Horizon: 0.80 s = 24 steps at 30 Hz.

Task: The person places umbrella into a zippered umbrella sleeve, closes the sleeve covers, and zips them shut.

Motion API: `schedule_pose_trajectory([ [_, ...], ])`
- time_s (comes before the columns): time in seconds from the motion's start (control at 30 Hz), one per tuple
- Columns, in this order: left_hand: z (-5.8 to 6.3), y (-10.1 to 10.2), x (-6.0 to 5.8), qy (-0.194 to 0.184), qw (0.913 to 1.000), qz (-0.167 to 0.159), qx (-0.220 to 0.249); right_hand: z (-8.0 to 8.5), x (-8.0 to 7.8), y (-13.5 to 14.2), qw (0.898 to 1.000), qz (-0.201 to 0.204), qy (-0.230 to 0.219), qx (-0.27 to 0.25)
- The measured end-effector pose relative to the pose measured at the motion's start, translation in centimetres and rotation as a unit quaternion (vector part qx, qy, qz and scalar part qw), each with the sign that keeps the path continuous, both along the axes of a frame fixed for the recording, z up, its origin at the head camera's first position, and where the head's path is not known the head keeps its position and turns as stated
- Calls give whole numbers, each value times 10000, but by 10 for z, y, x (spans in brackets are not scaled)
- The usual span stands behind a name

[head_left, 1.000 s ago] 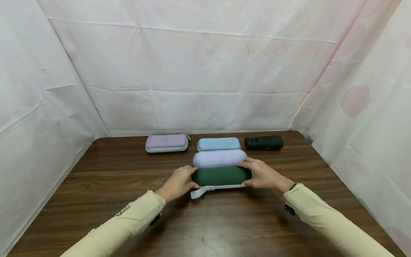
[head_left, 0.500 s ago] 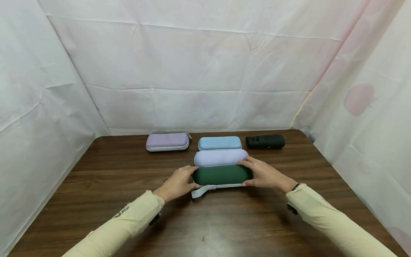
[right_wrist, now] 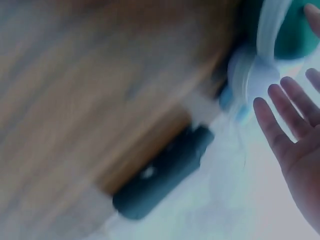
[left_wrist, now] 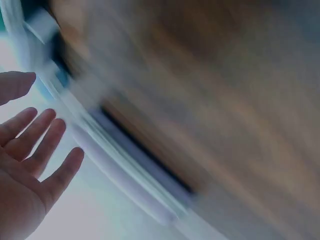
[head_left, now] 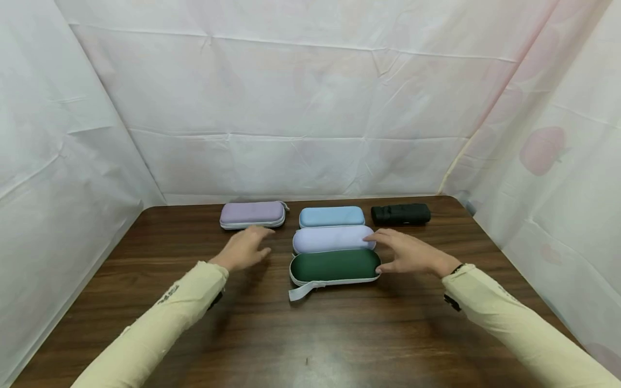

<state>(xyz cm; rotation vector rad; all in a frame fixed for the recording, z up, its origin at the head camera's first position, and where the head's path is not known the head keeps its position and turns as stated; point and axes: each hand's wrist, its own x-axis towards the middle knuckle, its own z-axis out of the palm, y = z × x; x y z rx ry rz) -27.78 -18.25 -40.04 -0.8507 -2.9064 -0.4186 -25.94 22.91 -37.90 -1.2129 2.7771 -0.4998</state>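
Observation:
A dark green zip case with a pale edge and a white wrist strap lies nearest me on the table. Behind it lies a lavender case, then a light blue case, in a front-to-back row. My left hand hovers left of the row, fingers spread and holding nothing. A purple zip case sits just beyond that hand; the left wrist view is blurred. At the right end of the green case is my right hand, fingers extended; whether they touch it I cannot tell.
A black folded umbrella lies at the back right of the brown wooden table. White sheeting hangs behind the table and along both sides.
Both hands have let go of the green case's ends. My left hand has moved left and away toward the purple case; the right has shifted slightly right. The cases stay in place.

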Motion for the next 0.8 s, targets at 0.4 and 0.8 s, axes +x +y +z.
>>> schedule_pose_trajectory([
  [0.4,20,-44,-66,-571,9950,667,-483,18,-60,53,9859,-1257,430,1018],
  [0.8,5,-34,-84,-1260,9849,928,-740,-14,-87,71,9633,-2001,306,1766],
])
